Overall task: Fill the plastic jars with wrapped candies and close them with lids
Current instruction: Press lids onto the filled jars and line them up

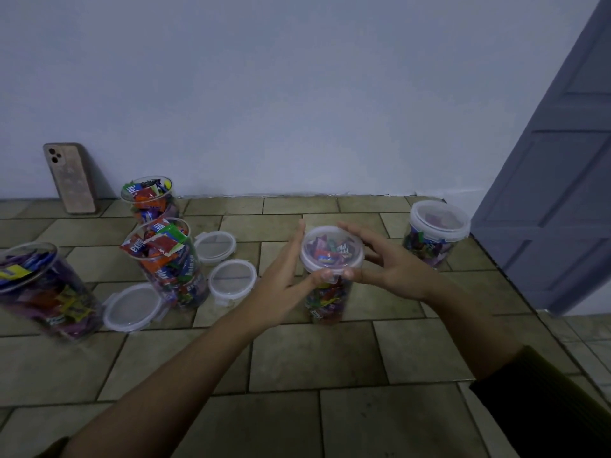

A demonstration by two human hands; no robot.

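- As both thumbs press the near rim of the lid (332, 251), the left hand (284, 279) and right hand (393, 266) flank it, fingers straight and spread, gripping nothing.
- That lid sits on the candy-filled jar (325, 302), which stands on the tiled floor (330, 358) between the hands.
- Left of them lie three loose lids (132, 309) among three uncovered full jars (168, 269).
- Farther right, a lidded jar (433, 236) stands near the door (562, 176).
- A phone (70, 180) leans against the wall (297, 94).

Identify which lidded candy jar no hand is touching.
The jar on the far right, beside the grey door. The other lidded jar stands between the left hand and right hand; the three jars on the left are open.
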